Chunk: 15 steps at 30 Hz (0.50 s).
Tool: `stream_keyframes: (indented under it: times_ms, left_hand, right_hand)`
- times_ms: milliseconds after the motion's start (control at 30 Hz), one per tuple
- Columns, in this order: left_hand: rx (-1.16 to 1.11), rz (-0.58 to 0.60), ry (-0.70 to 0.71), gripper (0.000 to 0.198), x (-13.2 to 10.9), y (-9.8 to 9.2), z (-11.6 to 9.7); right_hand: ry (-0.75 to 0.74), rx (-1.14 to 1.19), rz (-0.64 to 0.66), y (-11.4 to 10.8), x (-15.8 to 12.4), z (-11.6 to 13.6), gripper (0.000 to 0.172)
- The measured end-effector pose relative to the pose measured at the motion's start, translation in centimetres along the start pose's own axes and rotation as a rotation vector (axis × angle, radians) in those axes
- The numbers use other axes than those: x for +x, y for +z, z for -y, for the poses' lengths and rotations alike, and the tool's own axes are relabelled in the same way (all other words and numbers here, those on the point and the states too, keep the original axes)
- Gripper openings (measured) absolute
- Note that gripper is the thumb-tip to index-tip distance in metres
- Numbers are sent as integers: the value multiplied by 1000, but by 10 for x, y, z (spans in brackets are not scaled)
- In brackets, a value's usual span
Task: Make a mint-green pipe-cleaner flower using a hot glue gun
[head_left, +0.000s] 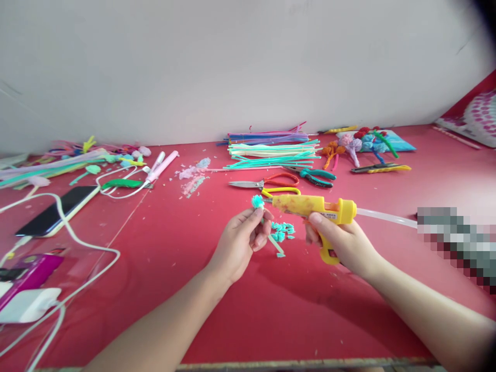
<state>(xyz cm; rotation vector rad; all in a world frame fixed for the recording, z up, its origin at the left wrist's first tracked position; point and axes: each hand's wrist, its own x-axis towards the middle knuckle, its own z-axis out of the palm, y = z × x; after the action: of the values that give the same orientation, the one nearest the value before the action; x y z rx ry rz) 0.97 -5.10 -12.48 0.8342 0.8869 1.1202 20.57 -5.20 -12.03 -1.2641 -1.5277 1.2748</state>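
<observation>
Pinched between the fingers of my left hand (246, 230) is a small turquoise pipe-cleaner flower (257, 201), held upright. My right hand (341, 240) is wrapped round the grip of a yellow hot glue gun (300, 204), and a glue stick (382, 216) trails from its back end. The gun's metal nozzle points left and meets or nearly meets the flower; I cannot tell whether they touch. Just behind my left fingertips lie several loose turquoise curled pieces (284, 228) on the red table. My left fingers hide the flower's lower part.
Scissors (251, 184) and green-handled pliers (318, 177) lie beyond my hands, before bundles of pipe cleaners (271, 150). Finished flowers (351, 144) sit at the back right. A phone (58, 211), a white cable (89, 245) and a pink hair straightener (161, 168) are on the left.
</observation>
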Motion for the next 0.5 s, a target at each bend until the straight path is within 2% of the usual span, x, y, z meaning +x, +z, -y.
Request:
stream_keyframes:
  times_ms: [133,200,333,433,500]
  left_hand:
    - [59,-69,81,21,0,0,1]
    - [117,-33,115,20,-3,2,2]
    - [331,223,94,25,-14,11,5]
    - [466,357,78,28,-19,18,5]
    - [502,392,87,30,-21,20,6]
  right_hand:
    - [-77,97,-48,-1,4,-1,41]
    - [-105,158,-80,1,6,0,38]
    - [-58,200,-48,9,5,2,40]
    - [-15,206,114,16,1,2,50]
    - [-1,215,198,20,-1,1,55]
